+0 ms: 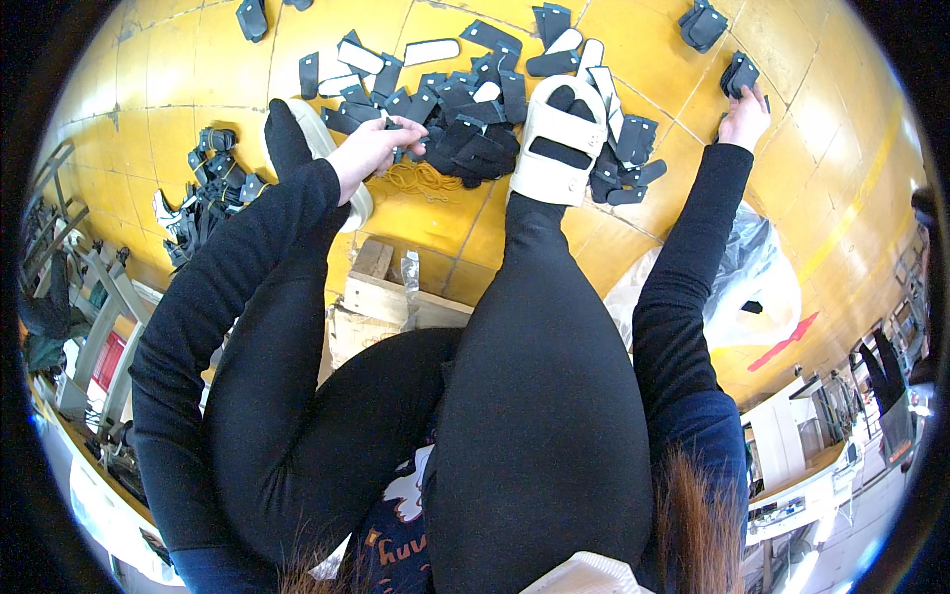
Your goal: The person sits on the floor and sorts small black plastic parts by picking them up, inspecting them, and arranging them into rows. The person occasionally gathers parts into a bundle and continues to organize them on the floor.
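Person seated, bent over a yellow tiled floor (pixel 475 233). Left hand (pixel 381 148): fingers bunched narrow at the near-left edge of the pile of dark flat pieces (pixel 470 148); can't tell from here whether a piece is pinched. Right hand (pixel 744 121): reached well out, fingers on the near end of a small dark stack (pixel 739 73); can't tell if the grip is closed.

Pile lies between the feet, by the white sandal (pixel 561 139); pieces round-ended, jumbled, some pale side up. Yellow strands (pixel 421 182), bands or cord, just beside the pile, under the left hand. Bundled dark pieces (pixel 220 158) off to the left.

To do it well, I'd say: steady the stack by its edges, square the ends, keep facing consistent. Left fingers should take one piece at a time, clear of the strands, which could snag. Watch the sandal; it could drag pieces.
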`<action>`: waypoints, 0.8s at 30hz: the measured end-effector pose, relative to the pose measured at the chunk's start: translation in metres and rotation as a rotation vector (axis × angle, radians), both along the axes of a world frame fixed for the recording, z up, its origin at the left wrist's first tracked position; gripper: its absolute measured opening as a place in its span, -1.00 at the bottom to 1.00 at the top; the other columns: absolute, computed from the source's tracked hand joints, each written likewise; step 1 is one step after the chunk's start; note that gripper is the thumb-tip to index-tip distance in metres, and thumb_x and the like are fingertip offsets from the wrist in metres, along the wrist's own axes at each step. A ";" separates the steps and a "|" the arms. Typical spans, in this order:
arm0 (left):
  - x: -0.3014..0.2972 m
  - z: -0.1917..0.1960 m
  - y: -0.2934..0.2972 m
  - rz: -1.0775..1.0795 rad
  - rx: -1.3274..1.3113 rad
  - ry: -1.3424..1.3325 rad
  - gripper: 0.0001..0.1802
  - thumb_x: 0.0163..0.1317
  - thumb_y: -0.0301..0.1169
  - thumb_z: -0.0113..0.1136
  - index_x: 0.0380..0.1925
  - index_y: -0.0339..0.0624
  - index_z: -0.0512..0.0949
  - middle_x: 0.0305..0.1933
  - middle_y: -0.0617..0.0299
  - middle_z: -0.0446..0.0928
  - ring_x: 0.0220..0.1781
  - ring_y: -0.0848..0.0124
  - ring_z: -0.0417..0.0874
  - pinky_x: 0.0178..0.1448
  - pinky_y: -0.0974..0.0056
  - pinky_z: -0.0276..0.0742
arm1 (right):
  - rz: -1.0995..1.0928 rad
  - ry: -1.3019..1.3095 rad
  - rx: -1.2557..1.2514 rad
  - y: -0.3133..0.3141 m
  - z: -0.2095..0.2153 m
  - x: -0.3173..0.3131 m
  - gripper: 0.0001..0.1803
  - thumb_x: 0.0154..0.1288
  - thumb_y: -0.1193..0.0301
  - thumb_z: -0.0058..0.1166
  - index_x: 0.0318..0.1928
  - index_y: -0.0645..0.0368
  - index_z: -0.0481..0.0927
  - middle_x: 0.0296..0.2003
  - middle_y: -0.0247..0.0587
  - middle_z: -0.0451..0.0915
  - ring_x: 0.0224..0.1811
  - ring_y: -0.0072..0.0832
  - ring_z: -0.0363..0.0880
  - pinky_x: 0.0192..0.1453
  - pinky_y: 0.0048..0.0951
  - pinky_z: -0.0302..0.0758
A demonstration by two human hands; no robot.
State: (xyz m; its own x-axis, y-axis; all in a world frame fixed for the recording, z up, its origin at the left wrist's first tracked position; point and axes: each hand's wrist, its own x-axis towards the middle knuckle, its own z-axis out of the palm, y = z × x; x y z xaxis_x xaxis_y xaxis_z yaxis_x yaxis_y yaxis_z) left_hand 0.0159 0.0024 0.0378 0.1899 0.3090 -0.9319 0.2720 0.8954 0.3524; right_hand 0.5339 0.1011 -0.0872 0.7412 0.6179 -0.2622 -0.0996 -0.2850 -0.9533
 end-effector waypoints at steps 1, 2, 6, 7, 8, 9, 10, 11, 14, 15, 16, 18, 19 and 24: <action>0.001 0.000 0.000 -0.004 0.000 0.004 -0.79 0.23 -0.24 0.11 -0.19 -0.06 0.50 -0.35 0.38 0.56 -0.68 0.69 0.15 -0.58 0.54 0.04 | 0.000 0.003 0.011 -0.001 -0.001 0.002 -0.58 0.15 0.68 0.00 0.08 0.44 0.41 -0.03 0.05 0.47 -0.08 -0.32 0.52 -0.16 -0.36 0.51; 0.002 -0.001 -0.001 -0.009 0.000 0.007 -0.79 0.23 -0.24 0.11 -0.20 -0.06 0.50 -0.35 0.38 0.56 -0.68 0.69 0.15 -0.58 0.54 0.04 | 0.000 0.005 0.022 -0.003 -0.001 0.005 -0.57 0.15 0.68 0.00 0.09 0.43 0.41 -0.03 0.05 0.47 -0.08 -0.33 0.52 -0.16 -0.36 0.51; -0.001 0.000 -0.003 -0.003 -0.013 0.005 -0.78 0.23 -0.24 0.12 -0.18 -0.07 0.49 -0.37 0.38 0.55 -0.69 0.69 0.15 -0.59 0.54 0.04 | 0.003 0.059 0.013 -0.002 0.007 0.000 -0.61 0.15 0.68 0.00 0.05 0.40 0.46 -0.04 0.02 0.49 -0.11 -0.32 0.54 -0.15 -0.36 0.51; -0.002 0.001 -0.003 -0.001 -0.016 0.006 -0.77 0.23 -0.24 0.12 -0.18 -0.08 0.49 -0.37 0.37 0.55 -0.69 0.68 0.16 -0.59 0.54 0.04 | 0.015 0.063 0.011 -0.002 0.010 -0.003 -0.63 0.15 0.68 0.00 0.02 0.40 0.48 -0.06 0.02 0.50 -0.12 -0.32 0.54 -0.14 -0.36 0.51; -0.002 0.002 -0.003 0.001 -0.019 0.008 -0.77 0.23 -0.24 0.12 -0.18 -0.08 0.49 -0.37 0.37 0.55 -0.69 0.68 0.16 -0.59 0.54 0.04 | 0.026 0.066 0.009 -0.001 0.014 -0.005 -0.66 0.15 0.68 -0.01 -0.01 0.40 0.50 -0.08 0.01 0.52 -0.13 -0.33 0.55 -0.13 -0.36 0.52; -0.002 0.001 -0.003 -0.001 -0.018 0.006 -0.77 0.23 -0.24 0.12 -0.18 -0.08 0.49 -0.37 0.37 0.55 -0.69 0.68 0.16 -0.59 0.54 0.04 | 0.037 0.067 0.007 -0.001 0.016 -0.006 -0.69 0.15 0.68 -0.01 -0.04 0.40 0.53 -0.10 0.00 0.53 -0.13 -0.33 0.55 -0.13 -0.36 0.52; -0.003 0.000 -0.003 -0.003 -0.016 0.004 -0.77 0.23 -0.24 0.12 -0.18 -0.08 0.49 -0.36 0.37 0.55 -0.69 0.68 0.16 -0.59 0.53 0.04 | 0.036 0.062 -0.001 -0.002 0.018 -0.007 -0.71 0.16 0.67 -0.01 -0.07 0.40 0.54 -0.12 0.00 0.54 -0.14 -0.33 0.56 -0.12 -0.36 0.52; -0.003 -0.001 -0.003 -0.005 -0.015 0.002 -0.77 0.23 -0.24 0.12 -0.18 -0.08 0.49 -0.36 0.37 0.55 -0.69 0.68 0.16 -0.59 0.53 0.04 | 0.036 0.058 -0.010 -0.002 0.020 -0.009 -0.73 0.16 0.66 -0.02 -0.09 0.40 0.56 -0.14 -0.01 0.55 -0.14 -0.34 0.56 -0.12 -0.37 0.52; 0.000 0.002 0.000 0.002 -0.009 0.000 -0.77 0.23 -0.24 0.12 -0.18 -0.09 0.50 -0.36 0.37 0.56 -0.69 0.68 0.15 -0.59 0.53 0.04 | 0.011 0.061 -0.003 -0.002 0.024 -0.010 -0.75 0.18 0.64 -0.03 -0.12 0.40 0.58 -0.17 -0.03 0.57 -0.14 -0.35 0.56 -0.11 -0.38 0.53; 0.000 0.001 0.000 0.003 -0.010 -0.001 -0.77 0.24 -0.24 0.11 -0.18 -0.09 0.50 -0.36 0.37 0.56 -0.69 0.68 0.15 -0.59 0.53 0.04 | 0.000 0.069 0.005 -0.001 0.027 -0.015 -0.75 0.18 0.64 -0.04 -0.12 0.40 0.58 -0.17 -0.03 0.58 -0.14 -0.35 0.56 -0.12 -0.38 0.53; -0.001 0.001 0.000 0.005 -0.010 -0.002 -0.77 0.24 -0.25 0.11 -0.18 -0.08 0.50 -0.36 0.37 0.56 -0.69 0.68 0.15 -0.59 0.53 0.04 | -0.006 0.071 0.008 0.000 0.031 -0.021 -0.75 0.19 0.63 -0.05 -0.11 0.40 0.58 -0.17 -0.04 0.58 -0.14 -0.36 0.56 -0.12 -0.39 0.52; -0.001 0.001 0.000 0.005 -0.011 -0.001 -0.78 0.24 -0.25 0.11 -0.18 -0.08 0.50 -0.36 0.38 0.57 -0.69 0.68 0.15 -0.59 0.53 0.05 | -0.021 0.070 0.014 0.004 0.042 -0.029 -0.74 0.21 0.61 -0.07 -0.10 0.39 0.57 -0.16 -0.04 0.58 -0.15 -0.36 0.56 -0.12 -0.41 0.51; 0.000 0.001 0.001 0.003 -0.011 0.002 -0.78 0.24 -0.26 0.11 -0.18 -0.08 0.50 -0.36 0.38 0.57 -0.69 0.68 0.16 -0.59 0.53 0.05 | -0.017 0.081 0.030 0.007 0.045 -0.029 -0.74 0.22 0.61 -0.07 -0.10 0.39 0.57 -0.17 -0.05 0.58 -0.15 -0.37 0.56 -0.11 -0.42 0.50; -0.004 -0.001 -0.001 0.008 -0.012 0.005 -0.80 0.24 -0.27 0.10 -0.18 -0.08 0.50 -0.36 0.38 0.56 -0.68 0.69 0.16 -0.58 0.54 0.05 | 0.014 0.210 0.089 0.026 0.064 -0.044 -0.73 0.26 0.56 -0.08 -0.05 0.38 0.55 -0.15 -0.11 0.58 -0.14 -0.39 0.55 -0.07 -0.44 0.45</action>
State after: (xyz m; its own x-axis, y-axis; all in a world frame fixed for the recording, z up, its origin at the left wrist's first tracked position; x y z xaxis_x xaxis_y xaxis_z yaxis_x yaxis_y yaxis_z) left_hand 0.0123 0.0009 0.0364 0.1830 0.2995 -0.9364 0.2661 0.9018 0.3405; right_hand 0.4897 0.1275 -0.0236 0.6671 0.6555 -0.3541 -0.2953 -0.2038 -0.9334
